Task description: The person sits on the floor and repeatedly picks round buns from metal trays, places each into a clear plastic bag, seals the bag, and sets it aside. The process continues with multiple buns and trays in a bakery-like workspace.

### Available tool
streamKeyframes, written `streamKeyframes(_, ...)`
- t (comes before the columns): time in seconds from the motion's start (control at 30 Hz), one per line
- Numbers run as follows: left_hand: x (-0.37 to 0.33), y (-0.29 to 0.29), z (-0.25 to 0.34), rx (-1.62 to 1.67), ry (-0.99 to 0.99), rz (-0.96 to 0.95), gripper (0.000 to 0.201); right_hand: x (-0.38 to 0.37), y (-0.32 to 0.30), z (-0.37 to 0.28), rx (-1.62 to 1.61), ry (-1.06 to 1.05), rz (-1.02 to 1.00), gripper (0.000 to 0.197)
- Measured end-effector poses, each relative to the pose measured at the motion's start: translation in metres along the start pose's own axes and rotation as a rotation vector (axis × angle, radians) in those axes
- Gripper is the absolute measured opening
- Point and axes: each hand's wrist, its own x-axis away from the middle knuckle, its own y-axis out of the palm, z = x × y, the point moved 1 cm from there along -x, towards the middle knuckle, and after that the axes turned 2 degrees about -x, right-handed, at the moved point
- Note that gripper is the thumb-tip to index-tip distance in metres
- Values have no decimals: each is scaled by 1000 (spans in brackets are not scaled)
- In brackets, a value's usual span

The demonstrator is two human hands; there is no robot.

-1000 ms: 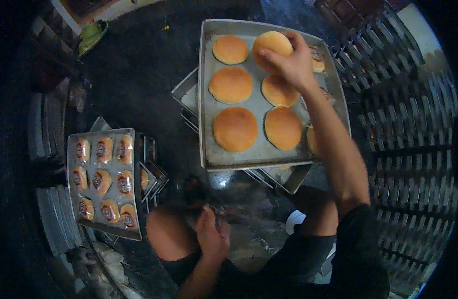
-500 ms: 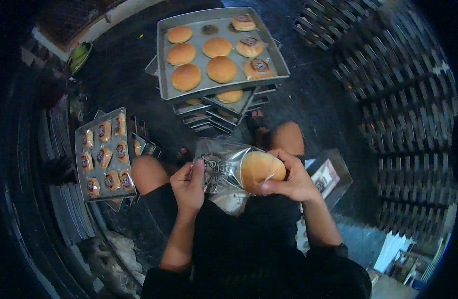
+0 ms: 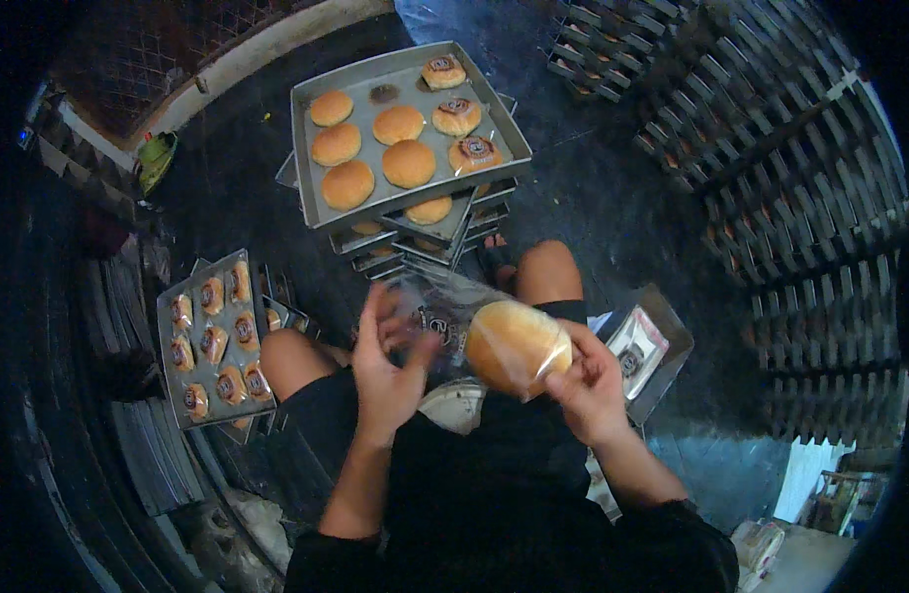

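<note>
In front of my lap, a round golden bun (image 3: 519, 351) sits in a clear plastic bag (image 3: 444, 311) with dark print on it. My right hand (image 3: 588, 385) grips the bun's right side through the film, thumb below and fingers behind. My left hand (image 3: 387, 371) is at the bag's loose left end, thumb and fingers apart and slightly blurred; it does not appear to grip the film. Ahead, a metal tray (image 3: 415, 203) carries several bare buns and, in its right column, three buns with printed wrappers.
Several more trays (image 3: 405, 242) are stacked crosswise under the bun tray. At left, another tray (image 3: 217, 420) holds bagged buns. An open box (image 3: 672, 341) with printed bags lies by my right knee. Tall stacks of dark trays (image 3: 771, 198) line the right side.
My left hand has loosened from the bag's left end, its fingers spreading. My right hand has tilted the bun and bag slightly. The whole view has shifted a little.
</note>
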Motion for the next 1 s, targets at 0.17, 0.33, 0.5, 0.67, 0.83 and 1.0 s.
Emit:
streamKeyframes(0.17, 28, 15, 25, 1116, -309, -369, 93, -6, 53, -16, 1169, -726, -419, 56)
streamKeyframes(0.33, 22, 15, 55, 1169, -58, -272, 87, -6, 62, -16, 1185, -760, -493, 54)
streamKeyframes(0.5, 20, 16, 25, 1077, -231, -207, 90, -24, 76, 26, 1105, -780, -262, 52)
streamKeyframes(0.67, 20, 6, 16, 965, -146, -230, 83, -39, 87, 40, 1025, -754, -158, 48)
streamKeyframes(0.83, 9, 12, 7, 977, -148, -260, 75, -50, 90, 51, 1015, -791, -96, 45)
streamKeyframes(1.0, 9, 16, -1, 696, -280, -157, 81, -50, 88, 52, 1127, -665, -232, 44)
